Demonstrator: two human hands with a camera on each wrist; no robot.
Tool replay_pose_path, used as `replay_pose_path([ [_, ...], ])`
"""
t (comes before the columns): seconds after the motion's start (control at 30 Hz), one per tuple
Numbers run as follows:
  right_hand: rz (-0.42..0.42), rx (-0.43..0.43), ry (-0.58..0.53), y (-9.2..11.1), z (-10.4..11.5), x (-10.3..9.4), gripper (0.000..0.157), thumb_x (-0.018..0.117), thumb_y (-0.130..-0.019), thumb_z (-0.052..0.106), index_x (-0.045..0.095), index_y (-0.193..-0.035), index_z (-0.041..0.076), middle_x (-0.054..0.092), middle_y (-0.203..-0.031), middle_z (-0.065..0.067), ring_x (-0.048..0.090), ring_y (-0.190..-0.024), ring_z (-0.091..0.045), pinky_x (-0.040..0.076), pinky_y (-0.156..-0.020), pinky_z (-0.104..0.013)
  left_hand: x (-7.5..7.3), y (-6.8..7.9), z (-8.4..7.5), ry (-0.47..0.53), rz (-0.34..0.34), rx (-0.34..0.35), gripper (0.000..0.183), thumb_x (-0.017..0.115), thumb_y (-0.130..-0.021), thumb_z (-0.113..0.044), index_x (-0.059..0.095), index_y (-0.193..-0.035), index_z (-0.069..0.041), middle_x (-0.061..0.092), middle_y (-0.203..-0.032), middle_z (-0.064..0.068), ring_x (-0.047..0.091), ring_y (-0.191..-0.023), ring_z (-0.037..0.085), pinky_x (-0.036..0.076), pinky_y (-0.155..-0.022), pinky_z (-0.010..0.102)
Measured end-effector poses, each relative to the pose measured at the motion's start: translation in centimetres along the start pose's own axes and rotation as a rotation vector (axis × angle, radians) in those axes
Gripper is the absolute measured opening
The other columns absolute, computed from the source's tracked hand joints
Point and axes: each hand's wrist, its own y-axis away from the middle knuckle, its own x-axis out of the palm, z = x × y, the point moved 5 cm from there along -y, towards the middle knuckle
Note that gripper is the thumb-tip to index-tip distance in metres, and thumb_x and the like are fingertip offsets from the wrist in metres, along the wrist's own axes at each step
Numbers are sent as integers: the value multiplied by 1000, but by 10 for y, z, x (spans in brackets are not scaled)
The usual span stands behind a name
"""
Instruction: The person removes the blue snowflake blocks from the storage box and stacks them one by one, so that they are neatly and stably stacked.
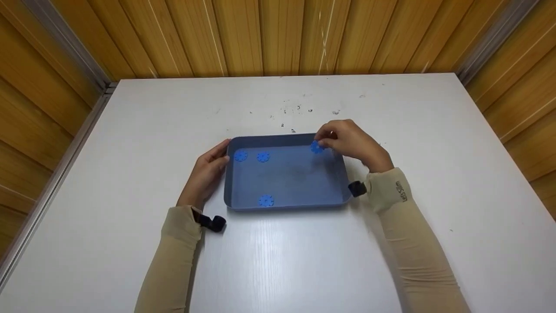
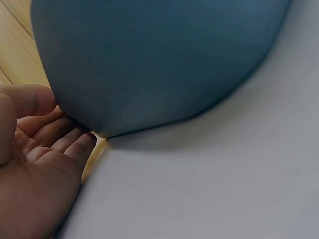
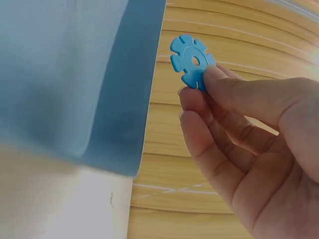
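Note:
A shallow blue-grey tray [image 1: 299,182] lies on the white table, its left side held by my left hand [image 1: 207,174] near the far corner. In the left wrist view, the thumb and fingertips of that hand meet the tray's outer wall [image 2: 149,74]. Between thumb and fingers, my right hand [image 1: 351,141] pinches a blue notched plastic disc [image 3: 192,59] with a hole in its centre. That disc is raised over the tray's far right corner. Three similar discs lie inside: one disc [image 1: 241,155] at the far left, another disc [image 1: 263,157] beside it, a third disc [image 1: 266,200] near the front wall.
The white table [image 1: 282,261] carries small dark marks [image 1: 299,107] behind the tray. Wood-patterned panels [image 1: 278,39] stand at the back and sides. Black wrist cameras, such as the left one [image 1: 217,224], sit by the sleeves.

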Motion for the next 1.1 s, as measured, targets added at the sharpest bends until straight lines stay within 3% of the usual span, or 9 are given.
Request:
replay_pose_path([
  [0.23, -40, -29, 38, 10, -13, -11, 16, 64, -91, 8, 71, -105, 4, 70, -101, -13, 61, -87, -23, 51, -77, -35, 0, -1, 0, -9, -6, -2, 56, 47, -95, 4, 36, -148, -8, 32, -157, 4, 24, -146, 12, 20, -120, 29],
  [0.77, -88, 85, 32, 28, -46, -26, 19, 62, -93, 9, 70, -109, 5, 69, -101, -14, 66, -86, -29, 53, -76, -36, 1, -1, 0, -18, 17, 23, 56, 45, -96, 4, 34, -149, -7, 29, -158, 5, 21, -147, 14, 18, -121, 29],
  [1.1, -88, 144, 38, 39, -62, -33, 22, 61, -94, 13, 69, -113, 6, 68, -106, -16, 63, -89, -25, 51, -81, -38, 1, -1, 0, -18, 10, 15, 56, 46, -95, 4, 34, -149, -8, 30, -158, 4, 22, -147, 13, 19, -121, 29],
])
